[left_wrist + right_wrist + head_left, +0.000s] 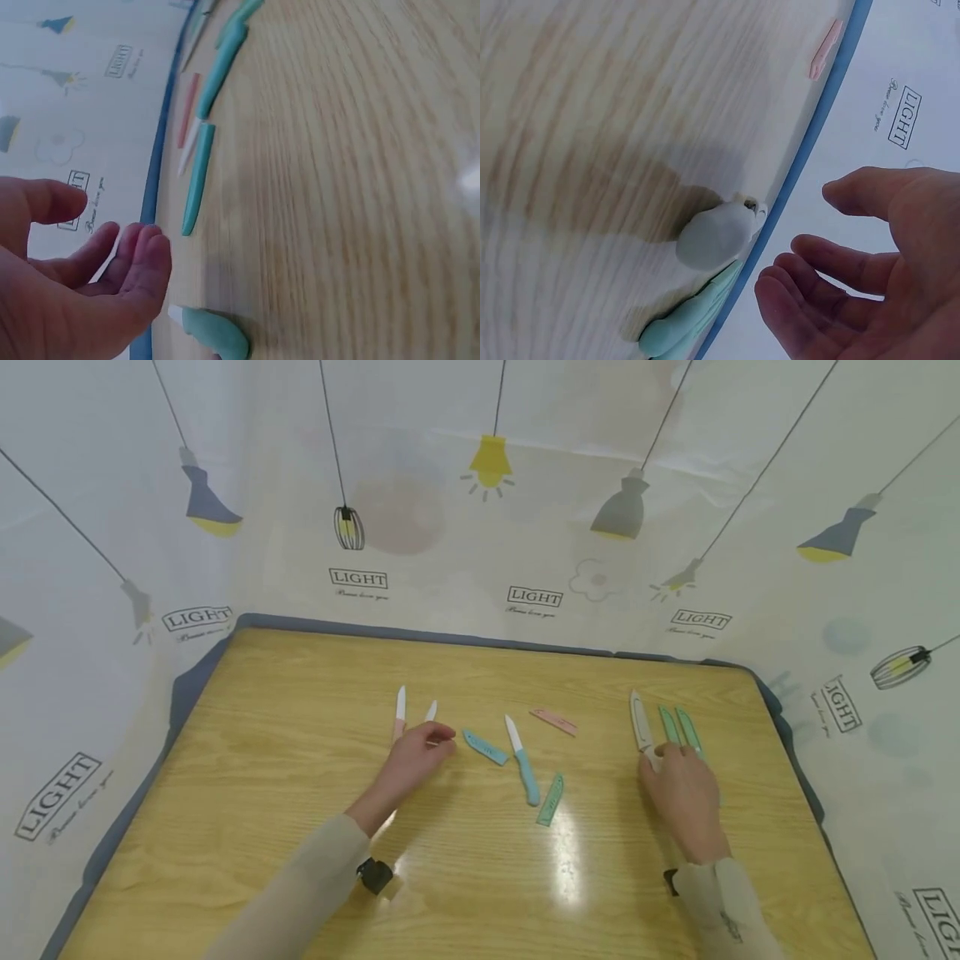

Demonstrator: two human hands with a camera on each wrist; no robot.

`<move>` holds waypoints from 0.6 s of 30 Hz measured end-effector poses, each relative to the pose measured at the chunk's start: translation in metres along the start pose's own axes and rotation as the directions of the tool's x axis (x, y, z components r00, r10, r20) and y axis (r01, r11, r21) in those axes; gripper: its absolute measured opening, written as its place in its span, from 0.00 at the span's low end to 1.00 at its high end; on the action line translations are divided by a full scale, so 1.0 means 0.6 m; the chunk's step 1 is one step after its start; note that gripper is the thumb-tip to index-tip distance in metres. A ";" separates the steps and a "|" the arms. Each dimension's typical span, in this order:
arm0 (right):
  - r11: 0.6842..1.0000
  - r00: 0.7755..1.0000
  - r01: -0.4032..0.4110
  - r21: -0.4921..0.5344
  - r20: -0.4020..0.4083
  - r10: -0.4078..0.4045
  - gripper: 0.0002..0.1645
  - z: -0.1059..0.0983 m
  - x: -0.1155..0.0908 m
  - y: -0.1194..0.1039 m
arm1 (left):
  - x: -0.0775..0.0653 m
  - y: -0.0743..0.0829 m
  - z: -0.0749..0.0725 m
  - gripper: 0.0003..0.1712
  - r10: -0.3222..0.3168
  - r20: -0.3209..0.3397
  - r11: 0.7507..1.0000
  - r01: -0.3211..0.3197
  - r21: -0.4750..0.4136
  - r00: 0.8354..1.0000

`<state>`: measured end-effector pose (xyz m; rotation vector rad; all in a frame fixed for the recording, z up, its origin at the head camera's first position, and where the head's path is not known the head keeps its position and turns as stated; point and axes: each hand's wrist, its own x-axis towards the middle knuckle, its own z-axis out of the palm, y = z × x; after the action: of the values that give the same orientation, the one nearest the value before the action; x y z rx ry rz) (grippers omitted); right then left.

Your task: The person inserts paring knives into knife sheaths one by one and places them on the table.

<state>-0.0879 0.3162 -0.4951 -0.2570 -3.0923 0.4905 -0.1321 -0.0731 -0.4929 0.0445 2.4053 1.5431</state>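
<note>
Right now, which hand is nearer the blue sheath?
Left. The left hand is just left of the blue sheath; the right hand is farther off to its right, beyond the blue-handled knife.

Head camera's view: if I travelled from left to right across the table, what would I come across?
Pink-handled knife → left hand → blue cover → blue-handled knife → pink cover → white knife → right hand.
</note>
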 end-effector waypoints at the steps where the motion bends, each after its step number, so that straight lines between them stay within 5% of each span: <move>1: 1.000 1.000 0.002 0.005 -0.002 -0.002 0.28 0.000 -0.002 -0.001 | 0.002 0.001 0.002 0.19 0.011 0.021 0.998 -0.012 0.058 1.000; 10: 0.998 0.998 0.057 0.040 -0.017 -0.056 0.27 0.005 -0.015 -0.006 | 0.026 0.012 0.026 0.24 0.036 0.180 0.931 -0.099 0.351 0.983; 18: 0.997 0.999 0.048 0.066 0.020 -0.049 0.28 0.002 -0.022 -0.013 | 0.038 0.026 0.049 0.31 0.019 0.270 0.807 -0.174 0.564 0.963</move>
<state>-0.0763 0.3066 -0.4939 -0.1774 -3.0876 0.5960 -0.1484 -0.0366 -0.4953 0.4682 2.5907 0.7065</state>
